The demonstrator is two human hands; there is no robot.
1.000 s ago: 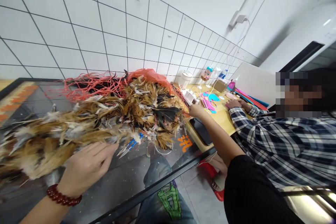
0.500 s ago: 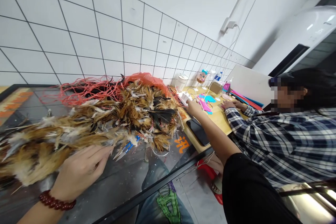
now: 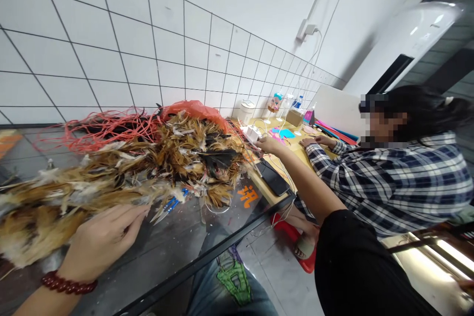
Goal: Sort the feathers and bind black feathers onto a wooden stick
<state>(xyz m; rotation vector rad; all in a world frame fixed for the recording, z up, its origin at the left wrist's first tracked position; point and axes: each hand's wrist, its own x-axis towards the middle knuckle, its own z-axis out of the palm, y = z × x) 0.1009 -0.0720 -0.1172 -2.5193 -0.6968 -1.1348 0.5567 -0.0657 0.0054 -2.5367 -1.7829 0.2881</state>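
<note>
Brown, white and black feathers (image 3: 185,153) lie in a long heap across the dark tabletop. My left hand (image 3: 107,237), with a dark red bead bracelet, rests at the near edge of the heap, its fingers pinched together; what is between them is too small to make out. Blue-handled snips (image 3: 172,205) lie just right of its fingertips. My right arm stretches forward to the right, and my right hand (image 3: 270,145) is at a white power strip (image 3: 253,133) with cables. Its fingers are bent and partly hidden, so their grip is unclear.
Pink-red strings (image 3: 107,131) and a red plastic bag (image 3: 196,109) lie behind the feathers. A black phone (image 3: 274,177) lies near the right table edge. A person in a plaid shirt (image 3: 400,182) sits at the right, hands on the table. A lidded white cup (image 3: 246,111) stands by the wall.
The view has shifted, so most things appear farther left. My right hand has drawn slightly back beside the power strip, and its pointing finger is no longer distinct. My left hand keeps its pinch.
</note>
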